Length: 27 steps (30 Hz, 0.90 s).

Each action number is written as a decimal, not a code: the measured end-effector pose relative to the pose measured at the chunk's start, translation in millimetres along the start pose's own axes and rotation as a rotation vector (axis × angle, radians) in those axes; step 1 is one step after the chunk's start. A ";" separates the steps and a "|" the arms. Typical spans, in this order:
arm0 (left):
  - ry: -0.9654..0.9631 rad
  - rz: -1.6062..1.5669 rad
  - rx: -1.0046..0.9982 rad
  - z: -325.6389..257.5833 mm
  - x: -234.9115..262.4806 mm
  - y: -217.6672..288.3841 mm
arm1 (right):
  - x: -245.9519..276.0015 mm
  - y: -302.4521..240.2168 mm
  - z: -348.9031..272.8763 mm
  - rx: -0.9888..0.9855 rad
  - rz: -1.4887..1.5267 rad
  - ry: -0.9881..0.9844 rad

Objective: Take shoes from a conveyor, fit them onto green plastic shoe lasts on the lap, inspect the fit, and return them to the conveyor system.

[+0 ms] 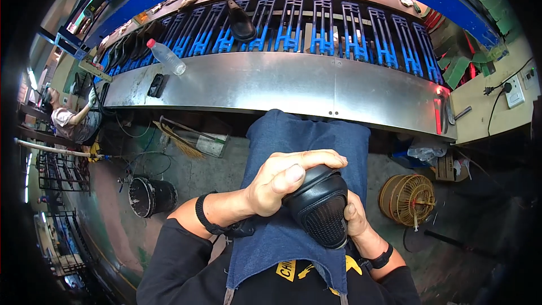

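Note:
A black shoe (319,209) with a perforated toe is held over my lap, in front of the blue denim apron (307,130). Its toe points down toward me. My left hand (282,181) lies on its upper left end, with the fingers reaching across the far end. Along the right side of the shoe, my right hand (355,214) grips it, its fingers partly hidden behind. Another dark shoe (241,25) rests on the blue and black rack bars (322,28) ahead of me.
A metal ledge (254,76) runs across in front, bearing a clear bottle with a red cap (166,56) and a small black object (156,85). A black bucket (151,196) stands left; a round wire basket (406,199) sits right. Another person (73,116) works far left.

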<state>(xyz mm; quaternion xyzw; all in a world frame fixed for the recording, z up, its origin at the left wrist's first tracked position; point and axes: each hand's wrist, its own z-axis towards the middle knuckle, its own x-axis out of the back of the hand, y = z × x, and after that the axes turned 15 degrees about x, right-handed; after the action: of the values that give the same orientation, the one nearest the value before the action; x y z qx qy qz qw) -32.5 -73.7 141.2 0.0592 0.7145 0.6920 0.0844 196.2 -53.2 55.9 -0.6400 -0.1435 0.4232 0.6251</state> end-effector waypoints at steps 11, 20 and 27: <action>-0.010 0.007 0.007 0.3 -4.9 -1.8 | 4.0 0.9 -1.2 0.015 0.009 -0.001; -0.134 0.517 -0.112 -17.6 9.2 31.3 | -0.1 -3.5 -4.6 0.018 0.035 0.019; 0.277 0.548 -0.370 -8.5 -28.7 -5.0 | 12.3 13.7 -7.8 -0.008 0.126 0.051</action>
<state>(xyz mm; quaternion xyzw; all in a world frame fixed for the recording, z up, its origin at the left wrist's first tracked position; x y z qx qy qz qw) -6.0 -88.0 137.5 0.1383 0.5393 0.8080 -0.1927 204.5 -52.1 37.7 -0.6608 -0.0886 0.4447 0.5981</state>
